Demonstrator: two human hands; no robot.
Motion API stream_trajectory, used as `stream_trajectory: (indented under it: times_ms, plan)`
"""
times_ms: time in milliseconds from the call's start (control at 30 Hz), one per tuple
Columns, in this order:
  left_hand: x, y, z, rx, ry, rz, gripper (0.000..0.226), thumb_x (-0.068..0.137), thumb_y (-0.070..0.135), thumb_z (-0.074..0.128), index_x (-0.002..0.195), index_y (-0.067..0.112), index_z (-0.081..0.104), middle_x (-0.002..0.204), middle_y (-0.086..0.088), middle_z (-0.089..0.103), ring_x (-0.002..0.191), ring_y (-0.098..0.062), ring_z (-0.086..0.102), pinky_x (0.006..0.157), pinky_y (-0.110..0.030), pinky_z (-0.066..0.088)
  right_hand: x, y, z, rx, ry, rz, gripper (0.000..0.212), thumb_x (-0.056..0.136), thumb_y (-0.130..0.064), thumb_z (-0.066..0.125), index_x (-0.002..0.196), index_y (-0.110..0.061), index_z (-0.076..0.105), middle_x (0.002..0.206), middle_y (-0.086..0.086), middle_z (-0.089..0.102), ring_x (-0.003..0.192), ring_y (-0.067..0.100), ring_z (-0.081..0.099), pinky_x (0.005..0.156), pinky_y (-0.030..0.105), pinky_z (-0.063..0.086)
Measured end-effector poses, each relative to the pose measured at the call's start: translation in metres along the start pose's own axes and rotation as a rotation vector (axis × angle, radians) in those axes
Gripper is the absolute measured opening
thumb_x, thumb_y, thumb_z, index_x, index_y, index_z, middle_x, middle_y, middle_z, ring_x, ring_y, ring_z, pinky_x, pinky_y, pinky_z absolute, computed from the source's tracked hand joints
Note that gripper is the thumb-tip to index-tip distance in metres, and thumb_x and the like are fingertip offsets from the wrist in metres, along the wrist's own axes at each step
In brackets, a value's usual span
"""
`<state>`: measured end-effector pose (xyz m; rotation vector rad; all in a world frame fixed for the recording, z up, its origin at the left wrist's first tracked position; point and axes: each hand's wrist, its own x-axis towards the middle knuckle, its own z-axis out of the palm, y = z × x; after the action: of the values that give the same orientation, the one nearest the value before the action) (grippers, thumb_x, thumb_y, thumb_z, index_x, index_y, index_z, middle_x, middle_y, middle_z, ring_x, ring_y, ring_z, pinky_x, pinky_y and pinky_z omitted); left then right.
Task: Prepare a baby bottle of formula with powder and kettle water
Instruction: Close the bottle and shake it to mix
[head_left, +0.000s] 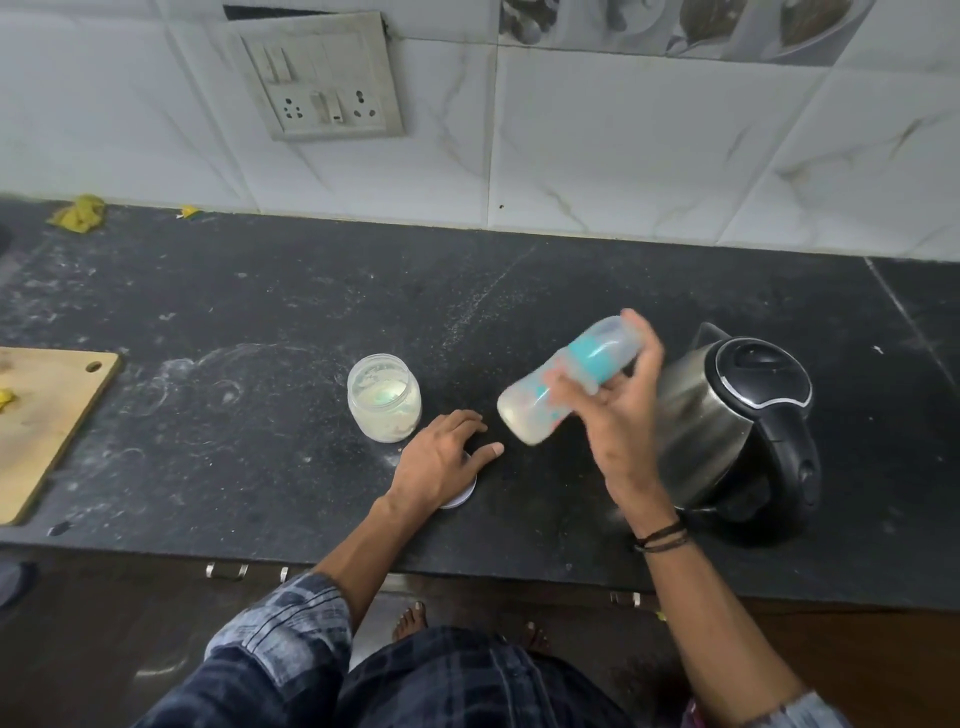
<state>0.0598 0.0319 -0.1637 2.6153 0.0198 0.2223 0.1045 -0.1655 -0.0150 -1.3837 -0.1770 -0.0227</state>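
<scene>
The dark stone surface (260, 312) runs the whole width before you, its far edge against the tiled wall and its near edge above your feet; it is dusted with pale powder marks toward the left half. Your steel kettle (737, 426) with black lid and handle stands near the right end, closer to the near edge than the far one, lid down. A wooden cutting board (47, 421) lies at the left edge, partly out of view. Your right hand (618, 415) is raised above the surface just left of the kettle, its grip wrapped around the baby bottle (561, 384); the bottle is tilted nearly on its side, capped teal-ringed top pointing up toward the kettle, base toward the middle of the surface, with whitish liquid inside; both hand and bottle are blurred. The open powder jar (384, 397) stands upright near the middle of the surface, pale powder in its bottom. Your left hand (441, 457) lies flat, fingers spread and holding nothing closed, palm down just beside the jar on the near side; it rests on a white round lid (462, 499), of which only a sliver shows beneath the palm. A yellow cloth scrap (78, 212) sits at the far left corner.
</scene>
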Motion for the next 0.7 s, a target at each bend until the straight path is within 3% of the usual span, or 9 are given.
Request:
stream_trajectory:
  times_ms: [67,167,233,300,433,467,533,600,700]
  plan:
    - [0.0,0.0,-0.004,0.016,-0.006,0.013,0.063,0.093,0.068,0.041,0.117,0.018,0.071,0.129,0.007,0.065,0.109,-0.017,0.062,0.095,-0.03,0.048,0.001,-0.004,-0.003,-0.06,-0.046,-0.027,0.091,0.078,0.006,0.083,0.147,-0.026,0.034,0.131,0.002,0.055,0.106,0.02,0.068,0.091,0.039,0.06]
    - [0.0,0.002,-0.011,0.003,0.006,0.02,0.066,0.093,0.068,0.04,0.118,0.016,0.071,0.13,0.004,0.066,0.115,-0.017,0.063,0.099,-0.029,0.045,0.007,-0.011,-0.003,0.129,0.177,-0.045,0.085,0.084,0.003,0.079,0.148,-0.023,0.031,0.138,0.012,0.055,0.108,0.019,0.068,0.093,0.051,0.059]
    - [-0.003,0.003,-0.013,-0.026,0.007,0.024,0.066,0.093,0.067,0.039,0.12,0.015,0.071,0.131,0.002,0.067,0.118,-0.016,0.061,0.102,-0.029,0.043,0.009,-0.014,0.0,0.083,0.085,0.004,0.085,0.082,0.002,0.081,0.147,-0.024,0.033,0.137,0.014,0.054,0.106,0.02,0.069,0.093,0.048,0.06]
    - [-0.006,0.002,-0.013,-0.078,0.01,0.02,0.064,0.093,0.065,0.04,0.12,0.015,0.071,0.129,0.002,0.067,0.12,-0.016,0.06,0.103,-0.028,0.042,0.007,-0.01,-0.003,-0.062,-0.07,0.014,0.087,0.08,0.006,0.082,0.147,-0.025,0.035,0.13,0.004,0.058,0.104,0.018,0.07,0.09,0.038,0.06]
    - [-0.007,0.002,-0.013,-0.211,0.02,-0.073,0.057,0.095,0.061,0.04,0.116,0.019,0.072,0.123,0.006,0.07,0.119,-0.01,0.058,0.098,-0.013,0.036,0.011,-0.016,-0.003,0.115,0.181,-0.046,0.088,0.084,-0.001,0.081,0.152,-0.023,0.029,0.138,0.009,0.054,0.11,0.019,0.069,0.098,0.055,0.056]
    - [-0.009,0.001,-0.013,-0.23,0.032,-0.091,0.056,0.095,0.06,0.041,0.116,0.019,0.072,0.122,0.007,0.07,0.119,-0.008,0.058,0.097,-0.008,0.033,0.012,-0.016,0.0,0.113,0.177,-0.034,0.089,0.084,0.0,0.08,0.153,-0.022,0.028,0.139,0.009,0.053,0.11,0.018,0.069,0.098,0.055,0.056]
    - [-0.012,-0.003,-0.011,-0.267,0.054,-0.094,0.051,0.096,0.057,0.044,0.115,0.019,0.073,0.121,0.008,0.07,0.118,-0.005,0.057,0.097,-0.003,0.03,0.011,-0.014,0.002,-0.011,-0.011,0.015,0.091,0.081,0.004,0.081,0.152,-0.023,0.03,0.134,0.005,0.057,0.105,0.018,0.07,0.094,0.046,0.059]
    - [-0.013,-0.004,-0.011,-0.324,0.051,-0.107,0.048,0.097,0.055,0.046,0.115,0.019,0.073,0.121,0.01,0.07,0.117,0.001,0.055,0.101,-0.009,0.035,0.008,-0.016,-0.001,-0.081,-0.089,0.005,0.09,0.079,0.007,0.081,0.149,-0.024,0.034,0.129,-0.006,0.061,0.103,0.017,0.07,0.091,0.039,0.06]
    - [-0.013,-0.005,-0.011,-0.401,0.029,-0.15,0.051,0.096,0.058,0.045,0.115,0.021,0.074,0.121,0.013,0.069,0.118,0.003,0.055,0.104,-0.024,0.042,0.015,-0.022,-0.001,0.123,0.183,-0.04,0.087,0.086,0.002,0.078,0.152,-0.022,0.028,0.136,0.001,0.058,0.112,0.018,0.069,0.097,0.057,0.056]
